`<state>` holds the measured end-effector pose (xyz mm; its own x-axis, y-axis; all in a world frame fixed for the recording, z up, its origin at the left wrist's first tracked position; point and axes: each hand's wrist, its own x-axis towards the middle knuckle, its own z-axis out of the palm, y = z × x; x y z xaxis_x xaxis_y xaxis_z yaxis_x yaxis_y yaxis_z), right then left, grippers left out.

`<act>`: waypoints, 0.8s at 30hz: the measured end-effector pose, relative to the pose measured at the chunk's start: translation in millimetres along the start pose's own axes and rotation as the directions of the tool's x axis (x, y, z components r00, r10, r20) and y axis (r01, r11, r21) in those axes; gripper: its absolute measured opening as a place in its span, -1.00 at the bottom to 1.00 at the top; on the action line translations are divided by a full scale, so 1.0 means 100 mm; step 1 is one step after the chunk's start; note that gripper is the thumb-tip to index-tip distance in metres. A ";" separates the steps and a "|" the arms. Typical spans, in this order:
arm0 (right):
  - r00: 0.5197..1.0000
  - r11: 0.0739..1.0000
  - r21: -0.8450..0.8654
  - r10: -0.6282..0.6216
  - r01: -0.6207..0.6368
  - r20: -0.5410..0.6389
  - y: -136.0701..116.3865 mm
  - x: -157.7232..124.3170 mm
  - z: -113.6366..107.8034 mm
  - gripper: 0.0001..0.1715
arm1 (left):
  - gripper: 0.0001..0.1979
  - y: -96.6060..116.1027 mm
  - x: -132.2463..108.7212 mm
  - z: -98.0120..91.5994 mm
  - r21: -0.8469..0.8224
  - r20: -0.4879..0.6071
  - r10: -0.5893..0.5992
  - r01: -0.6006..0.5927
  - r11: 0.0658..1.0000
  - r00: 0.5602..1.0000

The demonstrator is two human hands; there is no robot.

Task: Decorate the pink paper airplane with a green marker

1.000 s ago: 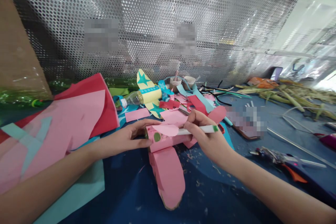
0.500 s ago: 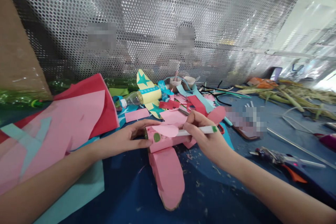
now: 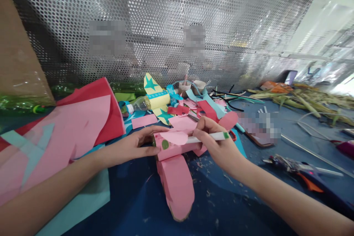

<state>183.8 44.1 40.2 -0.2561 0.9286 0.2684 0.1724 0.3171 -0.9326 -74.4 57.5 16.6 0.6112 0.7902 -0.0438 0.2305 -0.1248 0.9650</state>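
A pink paper-covered model plane point(image 3: 177, 151) lies before me, one rounded wing point(image 3: 179, 188) pointing toward me. Green round spots point(image 3: 165, 144) mark its side. My left hand point(image 3: 145, 142) grips the plane's left end between thumb and fingers. Pinched in my right hand point(image 3: 210, 134) is a white marker pen point(image 3: 219, 136) with a green end pointing right. The marker's other end reaches behind a pink paper flap point(image 3: 177, 138), so its tip is hidden. Just beyond stands another model plane point(image 3: 159, 99), a clear bottle wrapped in yellow paper with teal stars.
Pink and red paper sheets point(image 3: 88, 118) lie at left. Paper scraps point(image 3: 190, 112) and paper cups point(image 3: 184, 89) sit behind the plane. At right are a phone point(image 3: 257, 132), a glue gun point(image 3: 306, 177) and dry husks point(image 3: 312, 99). Perforated metal sheeting point(image 3: 155, 25) rises at the back.
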 end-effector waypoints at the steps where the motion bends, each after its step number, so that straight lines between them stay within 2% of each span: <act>1: 1.000 1.000 0.000 -0.001 0.001 0.001 0.00 0.00 0.00 -0.78 | -0.44 0.01 0.00 0.00 0.002 0.001 -0.006 0.006 1.000 1.000; 17: 1.000 0.999 0.033 -0.016 0.016 0.009 0.07 0.01 0.00 -0.76 | -0.44 0.07 0.00 0.02 0.023 -0.001 -0.008 0.008 1.000 1.000; 24: 1.000 1.000 0.027 -0.012 0.012 -0.003 0.04 0.00 0.00 -0.78 | -0.44 -0.02 0.01 -0.01 0.005 -0.006 0.038 -0.038 0.999 0.999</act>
<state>184.8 46.0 36.3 -0.2551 0.9253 0.2806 0.1434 0.3232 -0.9354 -74.7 59.2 14.7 0.6154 0.7882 -0.0057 0.2112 -0.1580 0.9646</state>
